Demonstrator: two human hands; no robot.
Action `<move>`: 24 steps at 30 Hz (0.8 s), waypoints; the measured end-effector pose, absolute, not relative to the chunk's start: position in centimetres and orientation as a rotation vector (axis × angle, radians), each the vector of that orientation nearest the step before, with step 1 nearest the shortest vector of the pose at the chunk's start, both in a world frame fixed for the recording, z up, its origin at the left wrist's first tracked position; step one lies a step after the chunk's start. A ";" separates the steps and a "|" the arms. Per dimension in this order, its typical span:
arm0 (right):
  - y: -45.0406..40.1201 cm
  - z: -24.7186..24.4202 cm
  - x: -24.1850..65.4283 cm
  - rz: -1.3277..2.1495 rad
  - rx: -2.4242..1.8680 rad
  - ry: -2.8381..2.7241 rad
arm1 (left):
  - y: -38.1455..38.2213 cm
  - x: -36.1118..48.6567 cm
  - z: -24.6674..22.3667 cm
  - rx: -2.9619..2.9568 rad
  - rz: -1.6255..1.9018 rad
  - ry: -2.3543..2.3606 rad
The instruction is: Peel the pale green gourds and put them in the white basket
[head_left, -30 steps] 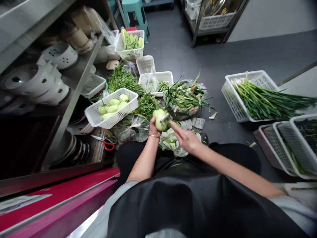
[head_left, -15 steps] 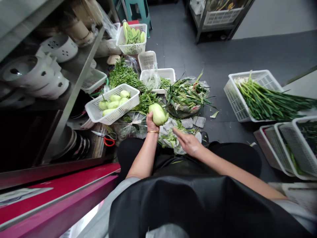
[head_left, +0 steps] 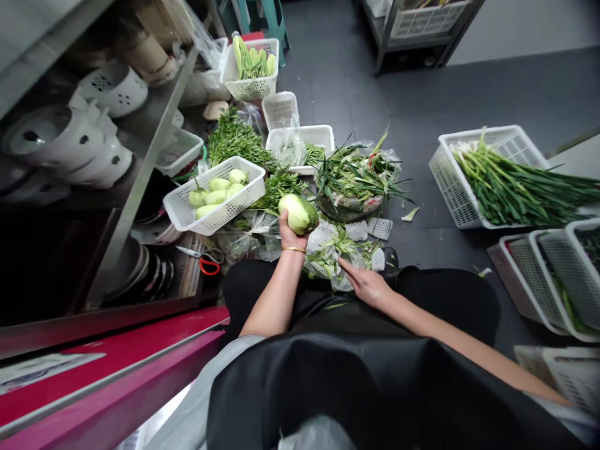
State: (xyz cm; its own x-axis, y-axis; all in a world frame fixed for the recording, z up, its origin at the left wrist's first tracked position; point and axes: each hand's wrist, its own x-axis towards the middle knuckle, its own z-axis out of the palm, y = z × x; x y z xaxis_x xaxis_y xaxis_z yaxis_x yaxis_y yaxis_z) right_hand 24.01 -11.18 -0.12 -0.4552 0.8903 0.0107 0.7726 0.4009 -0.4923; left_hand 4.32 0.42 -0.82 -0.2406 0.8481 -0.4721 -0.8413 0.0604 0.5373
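My left hand (head_left: 292, 237) grips a partly peeled green gourd (head_left: 294, 212) from below. The gourd is pale and bare on its left side; darker green skin remains on its right. Lower right of it, apart from it, my right hand (head_left: 368, 284) is closed, fingers together and pointing up-left. A small dark tip shows at those fingers, too little to name. Between and beyond my hands, green peelings (head_left: 328, 257) lie on a clear plastic bag. Several pale green gourds rest in a white basket (head_left: 178, 211) to the left.
Orange-handled scissors (head_left: 209, 267) lie left of my legs, beside a metal shelf. Ahead are leafy greens (head_left: 239, 140) and a heap of green trimmings (head_left: 356, 178). At right stands a white basket (head_left: 450, 181) of long green stalks, with more baskets (head_left: 534, 275) nearer me.
My right hand has moved slightly down and right, away from the gourd. The gourd has turned in my left hand, so more of its dark green skin shows.
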 end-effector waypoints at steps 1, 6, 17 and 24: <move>-11.9 -0.4 24.7 0.646 -1.475 -2.358 | 0.5 4.2 -0.9 0.009 1.574 0.896; -9.4 1.8 23.3 0.660 -1.298 -2.221 | 0.7 4.8 -0.8 0.080 1.614 0.907; -6.8 7.4 25.0 0.749 -1.386 -2.175 | -0.7 3.0 -0.8 0.449 1.389 0.699; -5.5 6.4 21.6 0.787 -1.316 -2.222 | 0.2 4.0 -2.1 0.353 1.519 0.689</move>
